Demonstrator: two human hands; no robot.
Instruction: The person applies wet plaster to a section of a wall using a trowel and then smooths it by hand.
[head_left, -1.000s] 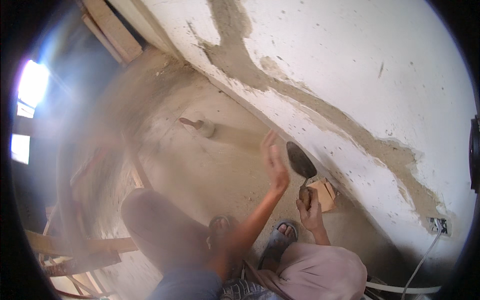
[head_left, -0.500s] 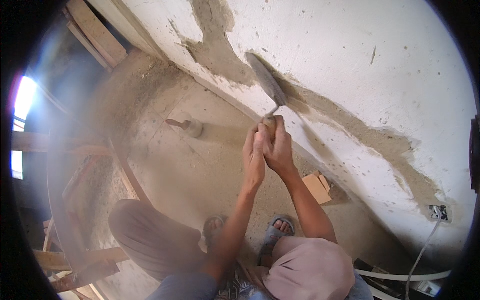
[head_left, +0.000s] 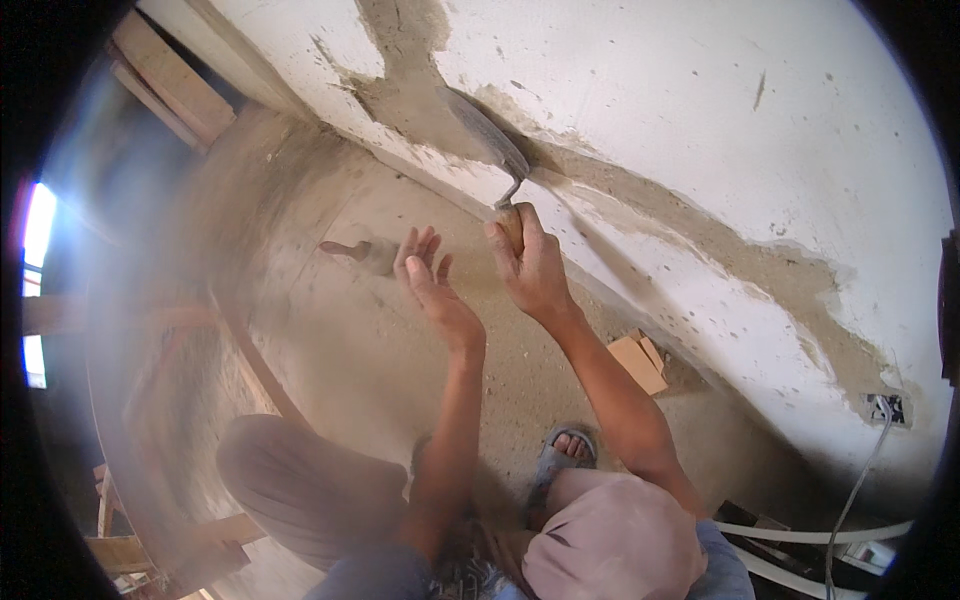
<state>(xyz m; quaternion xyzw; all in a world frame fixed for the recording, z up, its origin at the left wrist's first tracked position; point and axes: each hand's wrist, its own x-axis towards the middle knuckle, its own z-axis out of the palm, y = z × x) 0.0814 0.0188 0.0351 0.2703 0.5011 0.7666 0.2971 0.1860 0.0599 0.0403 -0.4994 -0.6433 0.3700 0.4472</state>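
Note:
My right hand [head_left: 530, 268] grips the wooden handle of a trowel [head_left: 480, 130], whose long grey blade lies at the rough plaster strip [head_left: 740, 265] running diagonally across the white wall [head_left: 750, 120]. To the left of that handle, my left hand [head_left: 435, 295] is raised with its fingers apart and slightly curved, holding nothing. Just beyond it on the dusty floor [head_left: 530, 380] sits a pale tool or container with a wooden handle [head_left: 345, 250], partly hidden by my fingers.
A folded piece of cardboard [head_left: 635, 360] lies at the wall's foot. An open socket box [head_left: 885, 410] with a dangling cable is at right, above white conduit [head_left: 820, 532]. Timber framing [head_left: 255, 360] stands at left, planks [head_left: 175, 80] at upper left. Haze blurs the left side.
My right hand rose from low by the cardboard to the wall with the trowel. My left hand joined it at the handle, then came away to the left, fingers apart.

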